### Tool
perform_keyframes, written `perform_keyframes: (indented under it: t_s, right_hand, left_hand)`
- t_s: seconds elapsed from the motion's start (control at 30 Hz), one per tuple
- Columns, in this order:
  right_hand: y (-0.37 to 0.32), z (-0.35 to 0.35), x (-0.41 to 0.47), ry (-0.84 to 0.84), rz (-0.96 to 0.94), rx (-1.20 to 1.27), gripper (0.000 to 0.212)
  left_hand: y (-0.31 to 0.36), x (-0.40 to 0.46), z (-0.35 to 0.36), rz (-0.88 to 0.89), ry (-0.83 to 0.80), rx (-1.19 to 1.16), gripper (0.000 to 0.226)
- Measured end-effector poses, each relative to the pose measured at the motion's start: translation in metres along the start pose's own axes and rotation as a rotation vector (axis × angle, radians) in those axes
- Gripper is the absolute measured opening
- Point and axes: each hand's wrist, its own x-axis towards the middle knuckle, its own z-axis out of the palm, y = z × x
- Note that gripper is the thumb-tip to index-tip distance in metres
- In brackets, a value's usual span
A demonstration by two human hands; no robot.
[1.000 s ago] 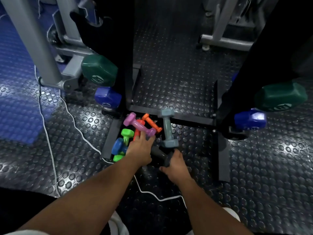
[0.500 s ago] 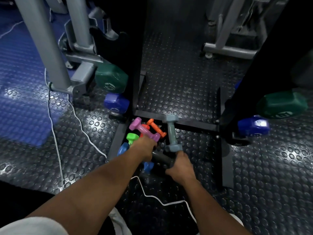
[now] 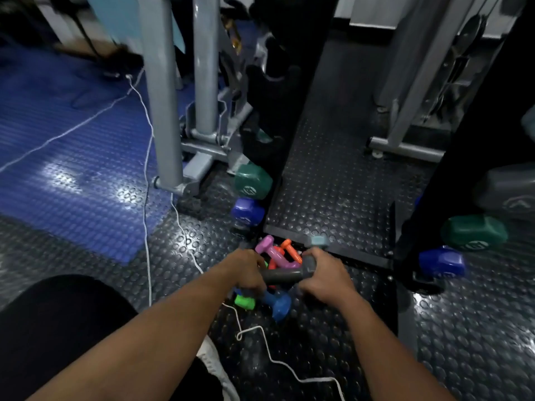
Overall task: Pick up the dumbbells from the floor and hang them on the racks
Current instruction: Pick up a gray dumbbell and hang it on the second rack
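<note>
Nearest in view, both forearms reach forward and down from the bottom edge, converging over the pile of small dumbbells on the studded floor [image 3: 318,175]. The left hand [image 3: 246,273] is curled, knuckles up, over the left end of a dark grey dumbbell [image 3: 285,274]; the right hand [image 3: 324,280] is curled at its right end, where the head shows just above the fingers. The bar lies roughly level between the two hands, and appears lifted above the pile, though blur prevents certainty. Whether either hand also grips a second weight cannot be told. Beneath and just beyond lie a green dumbbell [image 3: 245,301], a blue dumbbell [image 3: 278,305], a purple dumbbell [image 3: 272,251], an orange dumbbell [image 3: 291,250] and a pale teal dumbbell [image 3: 318,241], touching and crossed. A white cord [image 3: 252,332] trails across the floor under the arms. Judgement: the step is the lift-off. It is best done by drawing the bar straight up, clear of the crossed weights and the cord, before turning toward a rack. Further off, the left rack [image 3: 285,157] and right rack [image 3: 428,215] already carry large green and blue weights; grey machine frames stand beyond.
</note>
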Motion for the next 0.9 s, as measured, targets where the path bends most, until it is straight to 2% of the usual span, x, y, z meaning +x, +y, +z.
perform_keyframes:
  t_s: [0.13,0.2,0.33,0.37,0.47,0.57,0.67,0.8,0.9]
  right_hand:
    - [-0.051,-0.038,-0.002,0.033,-0.098,-0.115,0.059]
    - [-0.075,-0.054,-0.003,0.064,-0.166,-0.161,0.055]
    - [-0.113,-0.085,-0.009,0.117,-0.296,-0.228,0.054]
    - [-0.121,-0.091,-0.009,0.113,-0.318,-0.235,0.054]
    - [-0.142,-0.11,-0.01,0.114,-0.345,-0.237,0.06]
    - [-0.161,-0.127,-0.011,0.135,-0.399,-0.225,0.064]
    - [-0.181,-0.147,-0.016,0.194,-0.491,-0.238,0.064]
    - [-0.203,-0.168,-0.015,0.324,-0.606,-0.187,0.068]
    - [-0.206,-0.169,-0.01,0.435,-0.725,-0.053,0.055]
  left_hand:
    - [-0.007,-0.031,-0.037,-0.028,-0.059,-0.096,0.052]
    - [-0.009,-0.045,-0.051,-0.021,-0.098,-0.197,0.039]
    - [-0.011,-0.069,-0.073,-0.02,-0.113,-0.399,0.029]
    - [-0.009,-0.077,-0.08,-0.015,-0.108,-0.434,0.027]
    - [-0.006,-0.095,-0.099,-0.008,-0.069,-0.543,0.044]
    - [-0.007,-0.109,-0.112,-0.01,0.018,-0.657,0.022]
    - [-0.006,-0.121,-0.122,0.01,0.07,-0.8,0.029]
    - [0.005,-0.137,-0.125,0.068,0.052,-1.1,0.011]
    - [0.018,-0.145,-0.12,0.075,0.028,-1.351,0.015]
